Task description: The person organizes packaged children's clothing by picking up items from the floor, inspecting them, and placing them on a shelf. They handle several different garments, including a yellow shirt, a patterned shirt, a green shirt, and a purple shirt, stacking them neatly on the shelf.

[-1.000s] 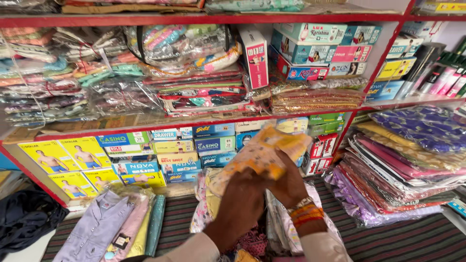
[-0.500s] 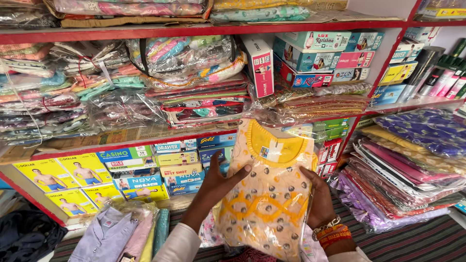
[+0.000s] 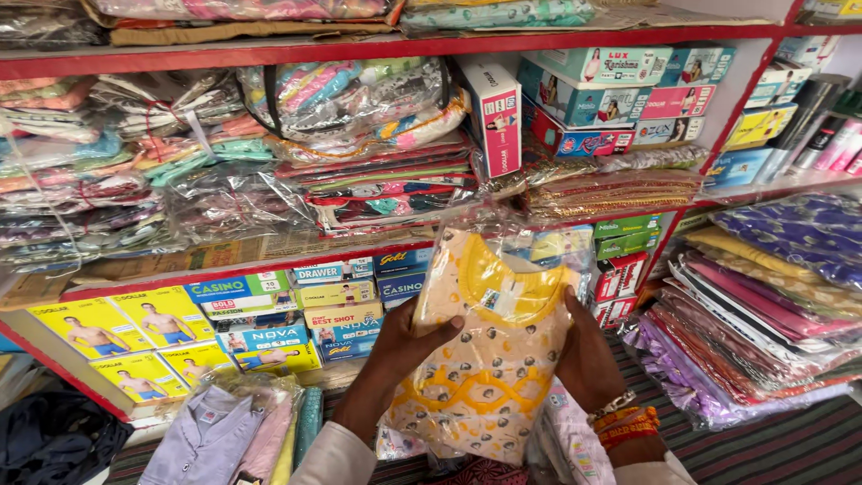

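I have the packed garment (image 3: pixel 485 359) between my two hands, upright and facing me, in front of the lower shelf. My left hand (image 3: pixel 409 346) clasps its left edge: the thumb (image 3: pixel 440 325) lies across the front of the clear wrapper, and the other fingers are hidden behind it, so the grip is closed on the packet. My right hand (image 3: pixel 584 355) holds the right edge the same way, palm against the side, fingers tucked behind; bangles and orange thread (image 3: pixel 624 420) sit on that wrist. The garment is peach with small dark spots, a yellow neck and a yellow wavy band across the middle, sealed in a crinkled plastic bag.

Just under it lie more bagged clothes (image 3: pixel 224 436) on the striped worktop (image 3: pixel 772 445). Behind it, the red-edged shelf (image 3: pixel 269 265) carries rows of flat cardboard boxes (image 3: pixel 269 310), yellow and blue. Above these are stacks of folded fabric in plastic (image 3: pixel 377 171) and more boxes (image 3: pixel 620 94). To my right, a slanting pile of wrapped fabrics (image 3: pixel 763 305) leans well apart from the packet.
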